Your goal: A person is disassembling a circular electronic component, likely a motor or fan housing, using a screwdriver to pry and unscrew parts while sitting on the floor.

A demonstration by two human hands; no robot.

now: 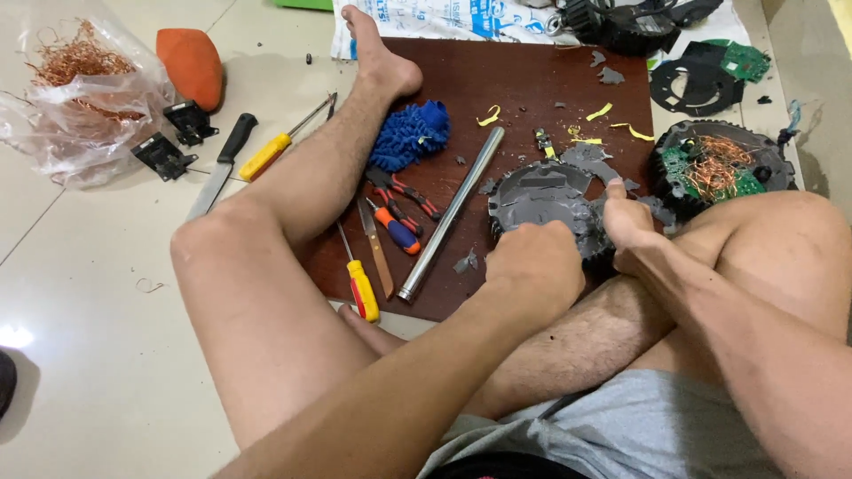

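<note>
We see our left hand (532,262) curled into a closed grip on the near rim of a round grey plastic disc (543,197), the fingers wrapped over its edge so that only the knuckles show. Our right hand (628,222) grips the disc's right side, fingers folded around the rim and the thumb standing up above it. The disc lies on the dark red board (524,80), near that board's right half, just in front of our crossed legs, with grey plastic chips scattered about it. Just right of the disc, touching or nearly touching our right hand, sits a black round housing (721,167) with copper wire and a green circuit board inside; it hangs over the board's right edge onto the floor. To the left of the disc a long steel tube (451,213) lies slantwise, and beyond it are red-handled pliers (404,191), an orange and blue screwdriver (395,229), a knife blade (377,253) and a blue fluffy cloth (410,133). A yellow and red screwdriver (361,288) lies at the board's near left edge. Our left leg stretches across the board's left side, so the open room is mainly the bare strip of board above the disc. On the tiled floor to the left lie a black-handled knife (220,164), a yellow screwdriver (275,144) and a plastic bag of copper wire (80,89).
</note>
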